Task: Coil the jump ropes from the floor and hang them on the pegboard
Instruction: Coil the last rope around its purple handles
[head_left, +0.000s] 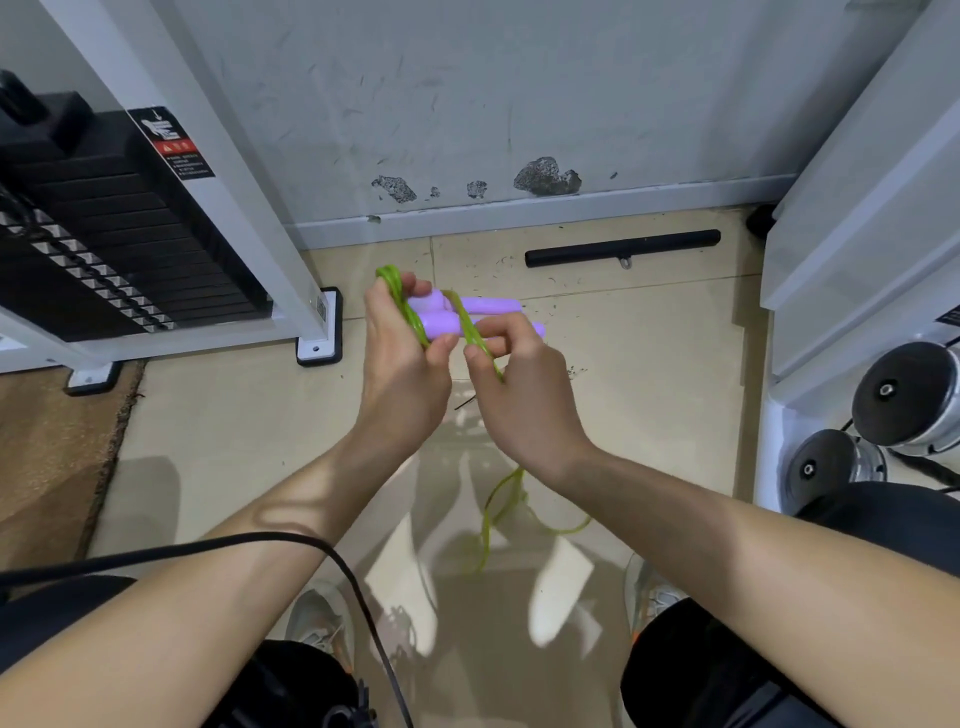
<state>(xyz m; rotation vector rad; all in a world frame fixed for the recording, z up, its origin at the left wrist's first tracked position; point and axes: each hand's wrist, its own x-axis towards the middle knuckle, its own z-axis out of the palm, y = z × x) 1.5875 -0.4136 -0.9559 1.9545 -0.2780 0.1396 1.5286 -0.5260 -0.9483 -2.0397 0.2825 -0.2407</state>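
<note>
Jump rope (470, 332), green cord with two purple handles (488, 305), sits in both hands above the floor (649, 364). The left hand (402, 364) is clamped round the handles and the loops wound on them, and the right hand (524, 395) pinches the running cord. The likely failure is the wraps slackening or sliding off the handle ends if tension drops. The loose tail (498, 509) lies between the shoes and could snag underfoot or tangle. A black cable (311, 545) crosses the left forearm. A black bar (623, 248), a weight stack (104, 234) and dumbbells (909, 400) hem in the space. No pegboard is in view.
</note>
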